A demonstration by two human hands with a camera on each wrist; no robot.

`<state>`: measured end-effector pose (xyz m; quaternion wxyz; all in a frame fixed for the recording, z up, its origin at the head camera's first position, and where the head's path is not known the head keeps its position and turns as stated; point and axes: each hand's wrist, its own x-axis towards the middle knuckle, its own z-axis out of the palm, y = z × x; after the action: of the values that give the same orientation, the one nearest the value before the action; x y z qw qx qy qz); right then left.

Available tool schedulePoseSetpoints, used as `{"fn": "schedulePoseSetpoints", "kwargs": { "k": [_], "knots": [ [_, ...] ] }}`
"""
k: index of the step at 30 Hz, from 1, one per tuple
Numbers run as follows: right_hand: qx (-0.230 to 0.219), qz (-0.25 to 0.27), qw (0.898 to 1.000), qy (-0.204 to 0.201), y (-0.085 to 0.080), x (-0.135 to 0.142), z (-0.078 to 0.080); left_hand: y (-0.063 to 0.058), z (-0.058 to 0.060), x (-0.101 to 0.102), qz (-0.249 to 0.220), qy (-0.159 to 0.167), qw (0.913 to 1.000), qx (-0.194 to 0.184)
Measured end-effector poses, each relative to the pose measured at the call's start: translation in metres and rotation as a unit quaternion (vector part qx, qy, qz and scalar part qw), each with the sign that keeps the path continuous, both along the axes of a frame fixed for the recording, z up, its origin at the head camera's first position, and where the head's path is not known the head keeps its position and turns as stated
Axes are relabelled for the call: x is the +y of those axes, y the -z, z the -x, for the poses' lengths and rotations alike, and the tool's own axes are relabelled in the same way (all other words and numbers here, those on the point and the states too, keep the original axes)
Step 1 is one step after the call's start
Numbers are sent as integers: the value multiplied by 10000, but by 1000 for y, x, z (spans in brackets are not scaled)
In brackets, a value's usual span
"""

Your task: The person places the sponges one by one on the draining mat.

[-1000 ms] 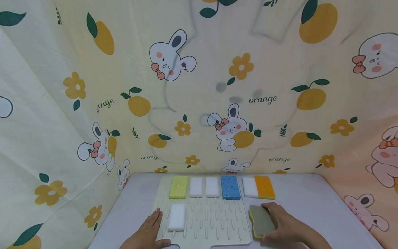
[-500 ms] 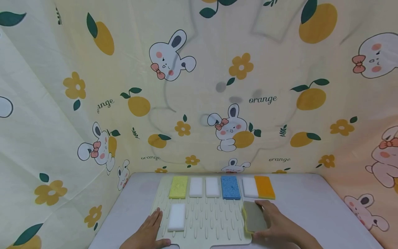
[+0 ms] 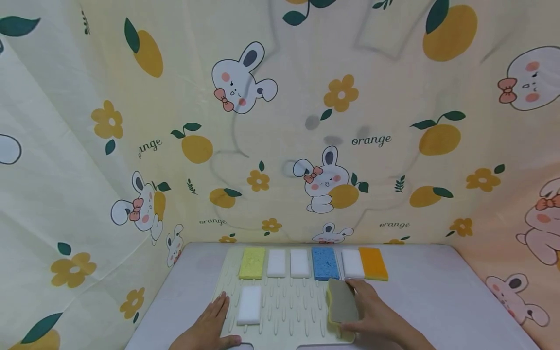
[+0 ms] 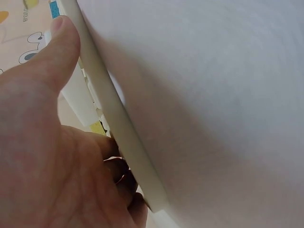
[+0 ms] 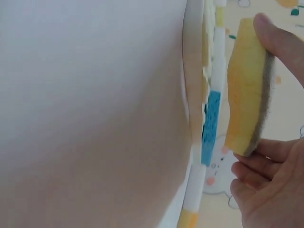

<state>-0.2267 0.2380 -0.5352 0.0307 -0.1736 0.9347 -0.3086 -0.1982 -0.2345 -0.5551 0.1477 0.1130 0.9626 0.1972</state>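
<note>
Two-toned sponge, yellow with a grey-brown face: clamped in the right hand, between thumb at the near end and fingertips at the far end; to the left of the palm, grey-brown face up; held above the right part of the ribbed tray, with a gap beneath in the right wrist view.

Left hand: at the tray's left edge and touching it, fingers straight and side by side, thumb spread away; well apart from the sponge.

Back row on the tray, left to right: yellow block, two white blocks, blue block, the last just beyond the held sponge.

Front left of the tray: single white slab, near the left hand.

Right of the tray, on the tabletop: white pad and orange pad, side by side.
</note>
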Motion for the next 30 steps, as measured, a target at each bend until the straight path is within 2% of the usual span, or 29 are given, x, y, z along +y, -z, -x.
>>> {"fn": "schedulePoseSetpoints", "kwargs": {
  "k": [9, 20, 30],
  "knots": [
    [-86, -23, 10000, -28, 0, -22, 2, -2, -2, -1, -68, 7, 10000, 28],
    [200, 114, 9995, -194, 1, -44, 3, -5, -3, 1, -78, 22, 10000, 1],
    [319, 237, 9985, -384, 6, -65, 5, 3, 2, -2, -13, 35, 10000, -25]
  ]
}}
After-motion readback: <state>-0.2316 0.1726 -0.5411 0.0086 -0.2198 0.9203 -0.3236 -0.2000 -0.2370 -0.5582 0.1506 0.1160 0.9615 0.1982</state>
